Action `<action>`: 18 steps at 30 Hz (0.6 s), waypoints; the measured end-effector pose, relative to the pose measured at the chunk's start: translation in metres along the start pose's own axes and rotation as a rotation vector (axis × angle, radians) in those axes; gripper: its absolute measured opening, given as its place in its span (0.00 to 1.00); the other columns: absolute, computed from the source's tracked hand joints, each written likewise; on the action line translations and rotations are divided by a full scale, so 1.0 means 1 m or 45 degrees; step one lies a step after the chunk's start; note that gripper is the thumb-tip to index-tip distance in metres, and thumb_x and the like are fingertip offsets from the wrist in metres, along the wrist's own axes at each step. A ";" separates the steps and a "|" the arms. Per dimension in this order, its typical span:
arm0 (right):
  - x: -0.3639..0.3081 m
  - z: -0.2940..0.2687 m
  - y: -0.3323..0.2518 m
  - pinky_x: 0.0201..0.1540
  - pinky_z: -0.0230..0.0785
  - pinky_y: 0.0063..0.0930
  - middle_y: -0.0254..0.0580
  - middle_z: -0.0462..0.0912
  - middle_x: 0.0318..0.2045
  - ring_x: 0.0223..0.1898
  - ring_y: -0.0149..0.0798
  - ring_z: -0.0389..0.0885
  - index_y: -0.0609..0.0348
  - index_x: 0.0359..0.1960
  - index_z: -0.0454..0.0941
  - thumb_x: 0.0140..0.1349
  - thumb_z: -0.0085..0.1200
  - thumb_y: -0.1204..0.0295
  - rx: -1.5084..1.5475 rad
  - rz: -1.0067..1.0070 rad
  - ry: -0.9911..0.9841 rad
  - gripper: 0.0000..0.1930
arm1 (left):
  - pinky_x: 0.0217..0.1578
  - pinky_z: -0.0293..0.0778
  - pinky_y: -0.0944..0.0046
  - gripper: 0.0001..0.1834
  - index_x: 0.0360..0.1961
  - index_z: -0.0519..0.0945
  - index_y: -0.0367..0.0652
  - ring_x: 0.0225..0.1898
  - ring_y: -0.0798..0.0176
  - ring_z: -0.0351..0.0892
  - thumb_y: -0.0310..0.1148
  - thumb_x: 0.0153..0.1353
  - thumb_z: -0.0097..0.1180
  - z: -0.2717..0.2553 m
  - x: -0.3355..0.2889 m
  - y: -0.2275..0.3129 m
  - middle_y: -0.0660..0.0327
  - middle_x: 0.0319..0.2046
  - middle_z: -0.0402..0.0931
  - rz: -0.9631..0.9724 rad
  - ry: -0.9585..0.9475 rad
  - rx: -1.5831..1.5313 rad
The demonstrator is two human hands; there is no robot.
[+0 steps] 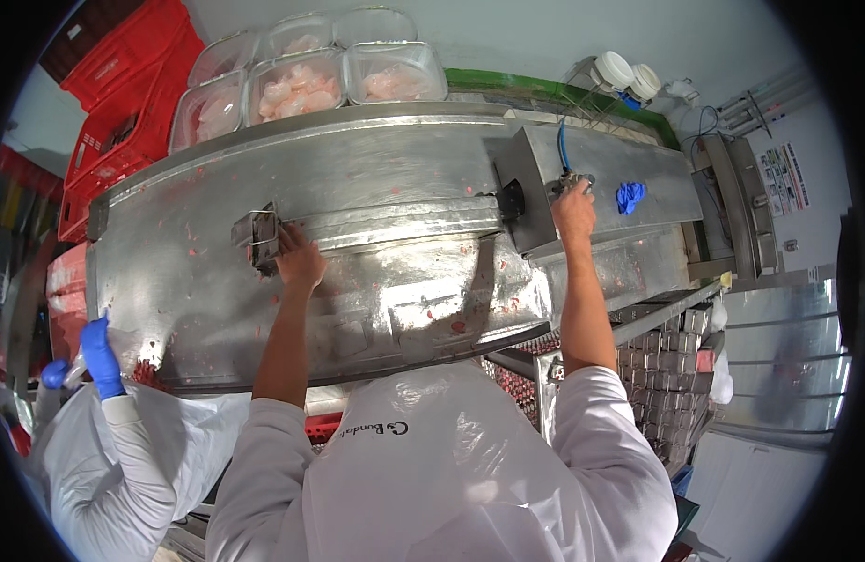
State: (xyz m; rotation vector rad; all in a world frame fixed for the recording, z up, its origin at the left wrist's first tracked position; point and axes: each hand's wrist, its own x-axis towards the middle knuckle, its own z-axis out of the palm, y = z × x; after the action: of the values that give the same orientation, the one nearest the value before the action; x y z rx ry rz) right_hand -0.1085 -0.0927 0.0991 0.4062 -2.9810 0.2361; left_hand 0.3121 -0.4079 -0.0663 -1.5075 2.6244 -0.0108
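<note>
- Head view: white plastic apron (432, 468) is seen closest to the lens, with both white-sleeved forearms raised.
- Left hand (300, 260) is pressed on the steel machine cover (358, 281), fingers curled at the metal latch (257, 238) on its left; actual grip cannot be told.
- Right hand (574, 212) is clenched round the fitting (573, 180) on the steel box (592, 178), blue hose (563, 140) just above.
- Blue rag (629, 195) is lying just beside the right hand.
- Trays of pale meat (301, 84) are stacked behind the cover.
- Co-worker's blue-gloved hand (100, 351) is seen far left.

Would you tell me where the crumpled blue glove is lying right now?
In the head view, the blue glove lies upper right on the steel machine cover, just right of the right hand.
</note>
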 end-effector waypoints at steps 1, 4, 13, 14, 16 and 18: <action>0.002 0.002 0.002 0.51 0.76 0.54 0.72 0.76 0.51 0.48 0.68 0.82 0.67 0.66 0.60 0.70 0.45 0.65 -0.001 0.004 -0.008 0.27 | 0.74 0.44 0.41 0.40 0.75 0.52 0.28 0.76 0.35 0.50 0.49 0.74 0.43 0.000 0.001 -0.003 0.31 0.74 0.47 0.024 0.026 -0.012; 0.001 0.009 0.010 0.49 0.75 0.57 0.72 0.77 0.49 0.45 0.70 0.82 0.64 0.55 0.69 0.68 0.45 0.69 0.080 -0.035 0.064 0.18 | 0.74 0.45 0.41 0.40 0.75 0.52 0.29 0.76 0.34 0.50 0.49 0.74 0.43 0.007 0.000 -0.007 0.30 0.74 0.47 0.078 0.088 -0.045; -0.012 0.019 0.022 0.48 0.71 0.62 0.72 0.76 0.49 0.45 0.73 0.78 0.60 0.57 0.68 0.69 0.42 0.71 0.252 -0.177 0.168 0.16 | 0.74 0.43 0.43 0.41 0.77 0.49 0.33 0.77 0.38 0.47 0.51 0.75 0.41 -0.002 -0.001 -0.011 0.33 0.75 0.46 0.069 0.015 -0.275; -0.011 0.020 0.021 0.47 0.72 0.61 0.71 0.76 0.49 0.44 0.72 0.79 0.59 0.57 0.68 0.70 0.42 0.70 0.244 -0.190 0.190 0.15 | 0.74 0.42 0.43 0.41 0.77 0.49 0.33 0.77 0.38 0.47 0.51 0.75 0.41 -0.003 -0.002 -0.010 0.34 0.75 0.46 0.044 0.009 -0.252; -0.008 0.023 0.023 0.45 0.73 0.61 0.69 0.75 0.49 0.42 0.71 0.80 0.58 0.55 0.68 0.73 0.43 0.67 0.217 -0.203 0.244 0.14 | 0.75 0.40 0.43 0.41 0.77 0.48 0.33 0.78 0.39 0.45 0.51 0.75 0.40 -0.007 -0.005 -0.008 0.35 0.76 0.46 0.011 -0.005 -0.215; -0.004 0.028 0.027 0.47 0.72 0.59 0.67 0.75 0.50 0.45 0.70 0.80 0.58 0.55 0.68 0.73 0.43 0.67 0.235 -0.211 0.242 0.14 | 0.75 0.39 0.43 0.40 0.77 0.48 0.33 0.77 0.38 0.46 0.51 0.75 0.40 -0.011 -0.008 -0.007 0.35 0.76 0.46 -0.001 -0.023 -0.243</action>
State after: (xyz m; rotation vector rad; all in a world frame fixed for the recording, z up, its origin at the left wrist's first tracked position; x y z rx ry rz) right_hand -0.1154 -0.0704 0.0676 0.6108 -2.7306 0.5041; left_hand 0.3206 -0.4051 -0.0538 -1.5555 2.6760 0.2590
